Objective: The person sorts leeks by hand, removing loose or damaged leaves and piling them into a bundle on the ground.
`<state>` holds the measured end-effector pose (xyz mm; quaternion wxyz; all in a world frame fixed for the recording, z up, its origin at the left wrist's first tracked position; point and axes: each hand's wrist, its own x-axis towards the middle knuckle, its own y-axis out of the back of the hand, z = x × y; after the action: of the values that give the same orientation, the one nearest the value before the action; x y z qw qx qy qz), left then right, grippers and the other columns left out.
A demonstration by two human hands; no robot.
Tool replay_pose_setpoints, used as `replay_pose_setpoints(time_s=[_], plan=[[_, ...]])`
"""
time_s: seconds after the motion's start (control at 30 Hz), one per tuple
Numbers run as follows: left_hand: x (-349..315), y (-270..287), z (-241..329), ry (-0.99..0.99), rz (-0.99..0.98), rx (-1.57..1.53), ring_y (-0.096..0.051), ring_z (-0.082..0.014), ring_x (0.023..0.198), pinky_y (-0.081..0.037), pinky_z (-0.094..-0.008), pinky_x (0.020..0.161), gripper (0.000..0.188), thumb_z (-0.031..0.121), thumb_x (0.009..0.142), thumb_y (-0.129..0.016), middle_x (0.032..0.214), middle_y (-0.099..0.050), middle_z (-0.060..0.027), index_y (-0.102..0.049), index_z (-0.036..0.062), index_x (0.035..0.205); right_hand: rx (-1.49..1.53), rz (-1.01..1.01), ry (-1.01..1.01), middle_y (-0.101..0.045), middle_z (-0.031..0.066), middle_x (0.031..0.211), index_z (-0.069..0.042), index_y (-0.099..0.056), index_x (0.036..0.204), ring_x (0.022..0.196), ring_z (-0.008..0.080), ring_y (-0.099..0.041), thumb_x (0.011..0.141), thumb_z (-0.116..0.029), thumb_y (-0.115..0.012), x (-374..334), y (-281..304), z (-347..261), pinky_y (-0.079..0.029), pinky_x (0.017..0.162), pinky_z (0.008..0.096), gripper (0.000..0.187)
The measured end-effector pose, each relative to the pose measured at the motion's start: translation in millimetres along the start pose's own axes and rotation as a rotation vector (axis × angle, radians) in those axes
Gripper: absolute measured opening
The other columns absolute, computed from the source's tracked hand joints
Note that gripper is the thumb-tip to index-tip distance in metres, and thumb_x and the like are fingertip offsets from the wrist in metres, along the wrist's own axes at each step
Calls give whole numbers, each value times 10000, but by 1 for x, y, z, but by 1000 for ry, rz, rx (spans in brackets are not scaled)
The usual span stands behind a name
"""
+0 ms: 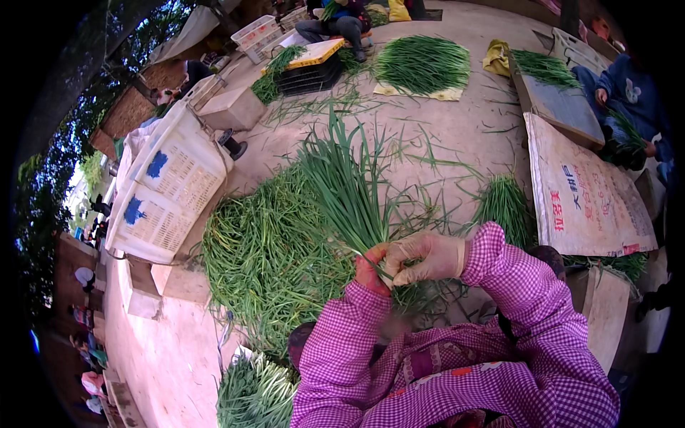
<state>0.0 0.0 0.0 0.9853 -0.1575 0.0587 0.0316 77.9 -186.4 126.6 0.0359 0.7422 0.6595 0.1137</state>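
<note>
A bunch of long green garlic chives (348, 192) stands up from my left hand (372, 269), which is closed around its lower stems. The leaves fan out upward, away from me. My right hand (432, 255), in a pale thin glove, pinches at the stem ends just beside the left; its fingertips partly cover what they grip. Left of the bunch spreads a large loose heap of chives (267, 250) on the ground. Both my sleeves are purple checked cloth.
A white plastic crate (171, 185) stands tilted at left. Neater chive piles lie at right (503, 207), lower left (253, 392) and on a far mat (421, 65). A printed sack-covered board (592, 189) is at right. Other people sit at the back and far right.
</note>
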Motion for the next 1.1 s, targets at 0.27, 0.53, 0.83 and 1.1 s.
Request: replay_pose_setpoints(time_s=[0.27,0.53,0.83,1.1], plan=[[-15,-37,35,189,112,-470,-521,-179,587,-456,-323,586,158,163,845,-577,658,-536,-61,-565,22,776,118,286,-191,-645,41,924,18,-638,1082,789,109,-590,908,-209,-640,-7,17,4,-491,749,243,287],[-16,-54,33,242,99,-240,-515,-205,546,-437,-338,546,202,190,795,-619,625,-524,-83,-578,-6,772,178,1033,-124,-631,25,808,16,-632,1063,635,85,-557,858,-163,-697,-1,54,45,-463,552,225,280],[-11,-48,26,228,111,-410,-537,-213,521,-460,-350,510,189,153,781,-649,643,-555,-94,-576,-20,807,199,856,-230,-641,46,688,28,-666,930,558,119,-580,932,-250,-604,-15,65,36,-495,520,245,285],[-9,-49,27,106,284,-419,-575,-203,599,-501,-340,560,176,181,823,-601,688,-581,-71,-603,6,805,-754,163,-440,-660,68,768,-83,-636,884,739,248,-659,830,-596,-591,-8,18,-7,-504,669,374,518]])
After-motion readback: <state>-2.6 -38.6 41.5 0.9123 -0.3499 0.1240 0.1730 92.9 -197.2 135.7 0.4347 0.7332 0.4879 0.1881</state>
